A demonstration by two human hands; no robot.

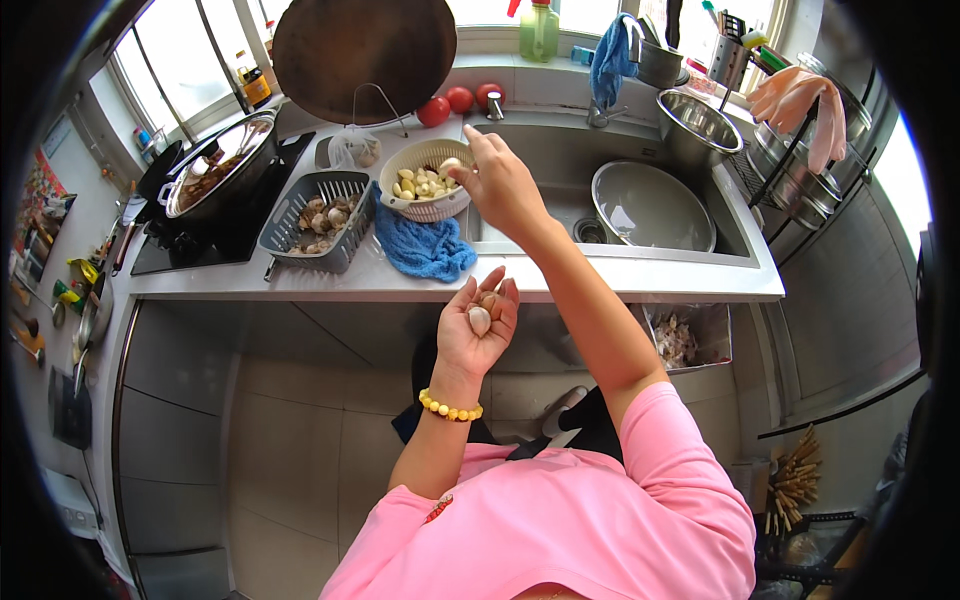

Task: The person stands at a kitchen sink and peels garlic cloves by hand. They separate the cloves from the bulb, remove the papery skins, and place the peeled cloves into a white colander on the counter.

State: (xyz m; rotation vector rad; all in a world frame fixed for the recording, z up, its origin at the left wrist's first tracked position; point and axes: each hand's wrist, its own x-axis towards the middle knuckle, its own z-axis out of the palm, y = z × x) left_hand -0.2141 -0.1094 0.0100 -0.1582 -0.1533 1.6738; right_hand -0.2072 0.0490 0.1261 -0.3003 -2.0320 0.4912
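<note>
My left hand [480, 330] is palm up in front of the counter edge, its curled fingers cradling a few unpeeled garlic cloves [480, 321]. My right hand [499, 180] reaches over the right rim of a cream plastic colander [429, 211], thumb and fingers apart. Inside the colander lie several peeled garlic cloves [420, 186]. One pale clove [450, 166] is right by my right thumb tip; whether they touch is unclear. Left of the colander, a grey slotted basket [341, 259] holds unpeeled garlic [321, 219]. A blue cloth [426, 244] is bunched below the colander.
A lidded pan [225, 161] stands on the black cooktop [202, 247] at left. Behind are a large dark wok [364, 60] and tomatoes [459, 100]. The sink [547, 150] at right holds a large round basin [652, 206]. Below, a bin [718, 337] contains garlic peels.
</note>
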